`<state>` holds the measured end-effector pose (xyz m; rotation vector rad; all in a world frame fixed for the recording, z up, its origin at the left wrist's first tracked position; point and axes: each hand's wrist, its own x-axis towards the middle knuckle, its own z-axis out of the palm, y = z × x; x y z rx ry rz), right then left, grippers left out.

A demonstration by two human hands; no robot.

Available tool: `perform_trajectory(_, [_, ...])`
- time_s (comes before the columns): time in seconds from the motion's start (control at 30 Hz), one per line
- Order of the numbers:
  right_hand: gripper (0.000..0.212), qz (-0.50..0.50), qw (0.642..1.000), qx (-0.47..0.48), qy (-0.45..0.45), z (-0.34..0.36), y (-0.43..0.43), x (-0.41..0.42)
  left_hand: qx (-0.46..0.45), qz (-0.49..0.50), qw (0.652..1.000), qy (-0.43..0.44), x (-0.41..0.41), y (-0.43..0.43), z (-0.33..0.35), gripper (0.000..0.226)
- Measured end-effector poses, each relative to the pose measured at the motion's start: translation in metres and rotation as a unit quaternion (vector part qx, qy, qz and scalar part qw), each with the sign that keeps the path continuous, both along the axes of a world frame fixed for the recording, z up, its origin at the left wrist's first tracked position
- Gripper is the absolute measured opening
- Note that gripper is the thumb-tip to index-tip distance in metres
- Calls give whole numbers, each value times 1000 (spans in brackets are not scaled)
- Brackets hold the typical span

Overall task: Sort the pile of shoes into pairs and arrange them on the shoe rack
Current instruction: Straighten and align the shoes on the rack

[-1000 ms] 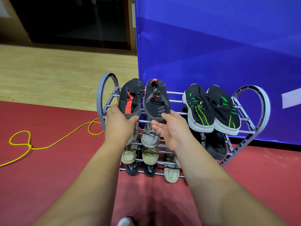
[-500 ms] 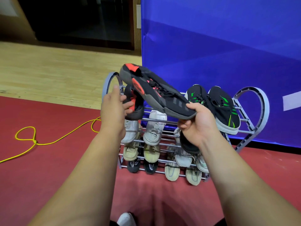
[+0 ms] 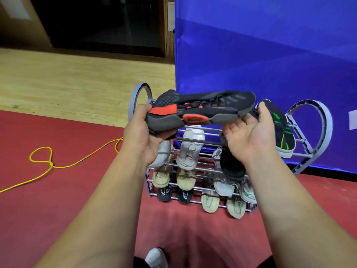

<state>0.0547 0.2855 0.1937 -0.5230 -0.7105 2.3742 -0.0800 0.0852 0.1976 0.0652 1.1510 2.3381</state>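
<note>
Fingers (image 3: pixel 144 113) of the left hand (image 3: pixel 143 138) now curl round the heel of the black-and-red shoe (image 3: pixel 208 105), which the right hand (image 3: pixel 249 136) alone held tilted half a second ago; it lies level above the left end of the shoe rack's (image 3: pixel 326 120) top tier; the right fingers (image 3: pixel 229 130) are loosely spread, palm up, under its toe; the rack stands on red floor (image 3: pixel 77 200) against a blue banner (image 3: pixel 270 55); a yellow cord (image 3: pixel 44 161) trails left; I cannot tell whether a second shoe sits under the left palm.
</note>
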Motion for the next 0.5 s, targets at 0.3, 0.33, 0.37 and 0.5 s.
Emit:
perform_trajectory(0.3, [57,38,958,243,-149,-1,-37,-26,95,-96,990,-26,34,39,0,29])
perform_trajectory(0.33, [60,23,955,246,-164,-4,-40,-29,75,-88,993,-13,36,43,-1,29])
perform_trajectory(0.37, [56,10,954,247,-171,-7,-41,-31,38,-76,996,12,37,45,-2,26])
perform_trajectory(0.5, [13,-8,948,267,-172,-15,-35,-35,-259,-47,939,220,32,38,-10,34])
